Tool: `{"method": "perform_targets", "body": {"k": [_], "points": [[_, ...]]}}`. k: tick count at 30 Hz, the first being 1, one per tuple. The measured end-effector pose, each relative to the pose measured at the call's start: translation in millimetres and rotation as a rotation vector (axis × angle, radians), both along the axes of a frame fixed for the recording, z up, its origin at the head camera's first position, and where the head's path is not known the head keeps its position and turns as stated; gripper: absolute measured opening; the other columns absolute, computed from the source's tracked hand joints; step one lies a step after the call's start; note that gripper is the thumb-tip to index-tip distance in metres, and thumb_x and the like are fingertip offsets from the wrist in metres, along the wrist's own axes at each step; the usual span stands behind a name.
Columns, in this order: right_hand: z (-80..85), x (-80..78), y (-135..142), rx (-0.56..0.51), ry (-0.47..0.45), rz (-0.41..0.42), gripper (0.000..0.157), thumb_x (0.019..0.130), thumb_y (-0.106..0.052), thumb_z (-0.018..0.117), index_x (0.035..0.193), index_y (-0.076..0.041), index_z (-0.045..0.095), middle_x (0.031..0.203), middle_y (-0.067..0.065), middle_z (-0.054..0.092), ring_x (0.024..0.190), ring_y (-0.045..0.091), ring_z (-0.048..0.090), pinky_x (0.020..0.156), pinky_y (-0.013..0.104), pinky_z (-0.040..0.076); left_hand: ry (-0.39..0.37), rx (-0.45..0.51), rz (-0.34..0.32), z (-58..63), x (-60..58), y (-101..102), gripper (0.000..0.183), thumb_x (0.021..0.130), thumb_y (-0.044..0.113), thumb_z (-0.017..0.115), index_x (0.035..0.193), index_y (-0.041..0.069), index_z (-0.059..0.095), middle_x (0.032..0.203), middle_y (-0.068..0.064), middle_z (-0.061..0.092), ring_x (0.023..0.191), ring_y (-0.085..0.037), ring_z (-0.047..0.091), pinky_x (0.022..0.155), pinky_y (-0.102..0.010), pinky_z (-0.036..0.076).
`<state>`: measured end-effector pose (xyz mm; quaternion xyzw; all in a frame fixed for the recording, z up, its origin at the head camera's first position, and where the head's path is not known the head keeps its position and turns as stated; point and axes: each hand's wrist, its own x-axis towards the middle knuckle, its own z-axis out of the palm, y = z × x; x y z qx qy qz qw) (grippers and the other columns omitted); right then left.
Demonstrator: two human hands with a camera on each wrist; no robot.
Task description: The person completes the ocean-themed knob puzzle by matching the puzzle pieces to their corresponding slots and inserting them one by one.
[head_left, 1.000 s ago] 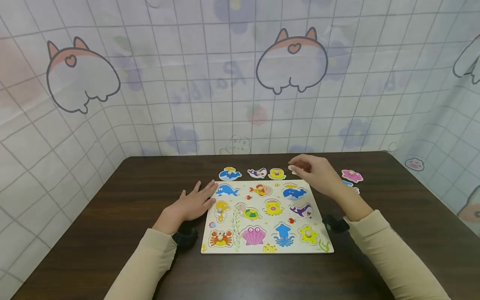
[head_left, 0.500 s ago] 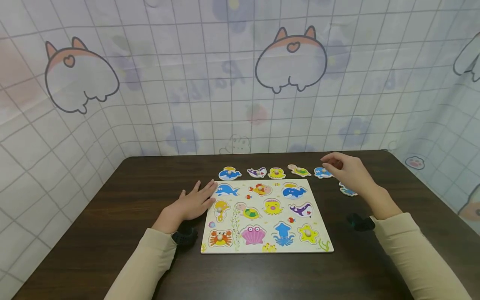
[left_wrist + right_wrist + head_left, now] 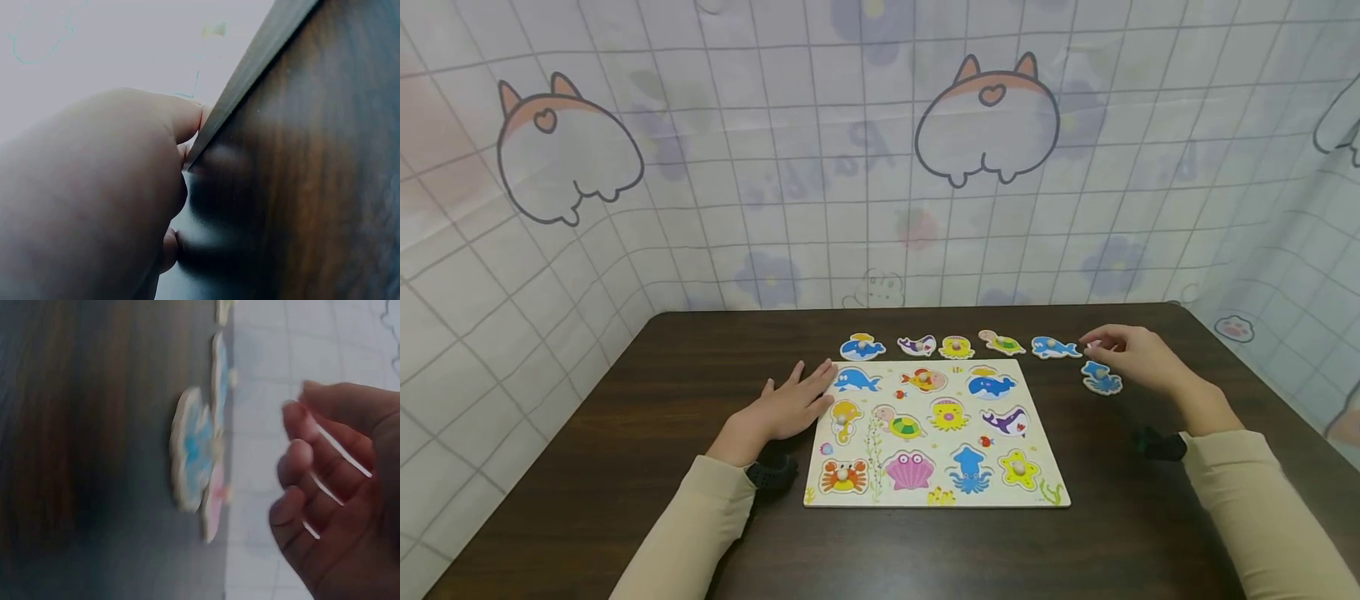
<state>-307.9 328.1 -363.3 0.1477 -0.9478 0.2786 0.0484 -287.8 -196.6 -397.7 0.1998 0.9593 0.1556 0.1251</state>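
A wooden puzzle board with sea-animal pictures lies on the dark table. My left hand rests with spread fingers at its upper left edge; in the left wrist view its fingertips are right at the board's edge. My right hand is over the far right pieces, fingers loosely bent and holding nothing. Under its fingertips shows part of a pink shell piece. Beside it lie a blue squid piece and a blue dolphin piece. In the right wrist view my fingers are apart from the knobbed pieces.
Along the board's far edge lie loose pieces: a spouting whale, a purple whale, a yellow octopus and a green turtle. Knobbed crab, starfish, seahorse and fish pieces sit in the board.
My right hand has moved right from above the turtle piece, past the dolphin piece, to the pink shell piece, uncovering the turtle and dolphin. My left hand has stayed at the board's edge.
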Motion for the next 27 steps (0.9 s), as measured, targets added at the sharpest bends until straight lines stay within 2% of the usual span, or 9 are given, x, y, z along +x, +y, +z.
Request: {"method": "perform_targets", "body": {"k": [5,10,21,27], "points": [[-8.9,-3.6,16.6,0.053,-0.082,0.014,0.029,0.098,-0.014,0.07,0.115,0.009,0.069,0.089,0.006,0.065,0.081,0.022,0.055,0.068,0.035,0.049,0.001,-0.006,0.0,-0.2,0.2,0.0,0.065,0.112,0.04,0.038,0.167,0.015,0.013,0.172,-0.008,0.007,0.154,-0.044,-0.002,0.111,-0.078,-0.002],[-14.8,-4.9,23.5,0.09,-0.134,0.003,0.029,0.096,-0.016,0.072,0.111,0.009,0.071,0.088,0.006,0.065,0.08,0.023,0.055,0.069,0.036,0.048,0.002,-0.008,0.002,1.0,1.0,0.8,0.065,0.112,0.039,0.039,0.167,0.014,0.014,0.172,-0.008,0.008,0.154,-0.044,-0.001,0.111,-0.078,0.0],[-17.2,-8.5,23.5,0.103,-0.155,-0.003,0.023,0.097,-0.013,0.071,0.106,0.007,0.072,0.088,0.007,0.067,0.079,0.024,0.056,0.069,0.038,0.048,0.006,-0.013,0.003,1.4,1.7,1.7,0.065,0.112,0.04,0.039,0.167,0.014,0.014,0.172,-0.009,0.009,0.154,-0.044,0.0,0.112,-0.077,0.001],[-15.5,-8.7,20.3,0.12,-0.128,0.008,0.018,0.095,-0.012,0.072,0.1,0.005,0.074,0.086,0.006,0.066,0.081,0.026,0.055,0.07,0.039,0.047,0.004,-0.014,0.001,0.7,0.5,1.4,0.065,0.112,0.039,0.04,0.167,0.015,0.014,0.172,-0.008,0.008,0.155,-0.044,0.0,0.112,-0.077,0.0]]}}
